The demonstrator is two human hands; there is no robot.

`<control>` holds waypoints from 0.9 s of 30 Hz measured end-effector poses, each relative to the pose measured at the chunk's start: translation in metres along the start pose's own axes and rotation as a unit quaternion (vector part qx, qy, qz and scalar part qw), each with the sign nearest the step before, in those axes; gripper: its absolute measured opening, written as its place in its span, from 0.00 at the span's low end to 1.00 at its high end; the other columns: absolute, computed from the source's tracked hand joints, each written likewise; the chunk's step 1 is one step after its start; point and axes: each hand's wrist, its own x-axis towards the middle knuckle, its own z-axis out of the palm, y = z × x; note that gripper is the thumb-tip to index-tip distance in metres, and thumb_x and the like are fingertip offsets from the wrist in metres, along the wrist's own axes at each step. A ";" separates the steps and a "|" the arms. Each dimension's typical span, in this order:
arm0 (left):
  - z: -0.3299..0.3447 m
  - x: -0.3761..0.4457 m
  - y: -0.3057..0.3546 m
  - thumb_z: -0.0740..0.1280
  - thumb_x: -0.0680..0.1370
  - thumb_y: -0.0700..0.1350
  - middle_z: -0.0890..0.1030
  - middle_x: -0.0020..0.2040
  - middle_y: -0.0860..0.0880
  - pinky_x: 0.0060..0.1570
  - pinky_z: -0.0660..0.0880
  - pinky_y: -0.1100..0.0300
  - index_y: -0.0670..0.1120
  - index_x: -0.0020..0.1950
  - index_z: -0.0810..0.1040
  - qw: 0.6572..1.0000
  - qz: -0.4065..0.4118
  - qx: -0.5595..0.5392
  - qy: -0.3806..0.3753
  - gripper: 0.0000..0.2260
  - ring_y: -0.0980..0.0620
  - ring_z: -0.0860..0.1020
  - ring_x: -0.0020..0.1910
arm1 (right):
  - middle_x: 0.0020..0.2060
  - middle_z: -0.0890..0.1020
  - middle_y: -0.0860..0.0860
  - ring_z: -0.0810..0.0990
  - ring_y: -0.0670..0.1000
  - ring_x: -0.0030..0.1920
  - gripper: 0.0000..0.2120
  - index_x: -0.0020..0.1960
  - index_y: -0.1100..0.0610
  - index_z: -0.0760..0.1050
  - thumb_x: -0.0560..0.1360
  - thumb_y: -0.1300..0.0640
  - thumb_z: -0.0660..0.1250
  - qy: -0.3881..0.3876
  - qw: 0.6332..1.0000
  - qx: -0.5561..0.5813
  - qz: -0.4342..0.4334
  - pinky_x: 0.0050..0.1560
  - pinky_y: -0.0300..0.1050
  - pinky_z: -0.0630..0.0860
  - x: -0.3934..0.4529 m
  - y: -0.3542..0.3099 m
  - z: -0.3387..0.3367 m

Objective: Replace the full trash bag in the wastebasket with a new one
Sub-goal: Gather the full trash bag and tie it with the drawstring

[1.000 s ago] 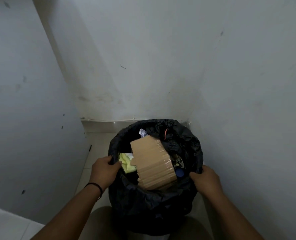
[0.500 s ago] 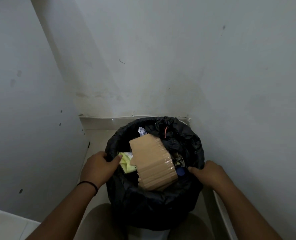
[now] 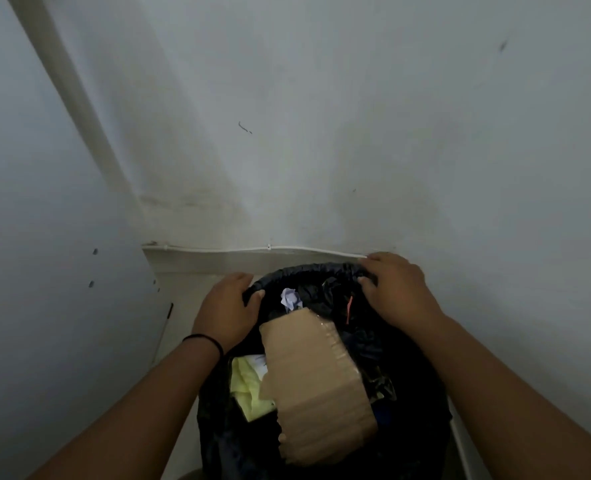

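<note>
A black trash bag (image 3: 405,393) lines a wastebasket standing in a corner between 2 pale walls; the basket itself is hidden under the plastic. The left hand (image 3: 226,311) and right hand (image 3: 396,289) each curl over the far rim, gripping the bag's edge. Inside lie a cardboard piece (image 3: 316,386), yellow cloth (image 3: 249,393) and crumpled paper (image 3: 290,298). The bag's lower part is cut off.

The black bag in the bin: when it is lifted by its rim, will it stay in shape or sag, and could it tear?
The bag looks thin and crinkled, so it will probably sag. The cardboard sticks up above the trash, so it may shift or poke the film. Both hands, left and right, grip the far rim; the plastic may slip.
</note>
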 end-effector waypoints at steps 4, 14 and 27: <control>0.016 0.003 -0.013 0.63 0.79 0.44 0.82 0.50 0.43 0.43 0.65 0.64 0.42 0.55 0.80 1.000 0.014 -0.013 0.007 0.10 0.44 0.79 0.51 | 0.67 0.74 0.51 0.70 0.53 0.68 0.21 0.70 0.53 0.69 0.77 0.52 0.62 -0.040 0.998 0.022 -0.033 0.65 0.45 0.65 0.025 -0.003 0.023; 0.017 -0.004 -0.013 0.66 0.72 0.36 0.84 0.43 0.47 0.33 0.76 0.62 0.42 0.49 0.83 0.992 0.122 0.027 0.030 0.09 0.50 0.81 0.37 | 0.39 0.84 0.55 0.81 0.59 0.44 0.06 0.41 0.60 0.84 0.70 0.61 0.68 -0.005 0.993 0.053 -0.101 0.44 0.50 0.77 0.044 -0.005 0.041; 0.018 -0.002 -0.013 0.64 0.70 0.36 0.84 0.41 0.46 0.34 0.78 0.61 0.42 0.49 0.83 0.991 0.125 0.038 0.035 0.12 0.48 0.82 0.36 | 0.55 0.78 0.59 0.77 0.59 0.57 0.16 0.62 0.55 0.76 0.77 0.50 0.62 -0.140 0.990 0.025 0.016 0.49 0.45 0.71 0.051 -0.023 0.018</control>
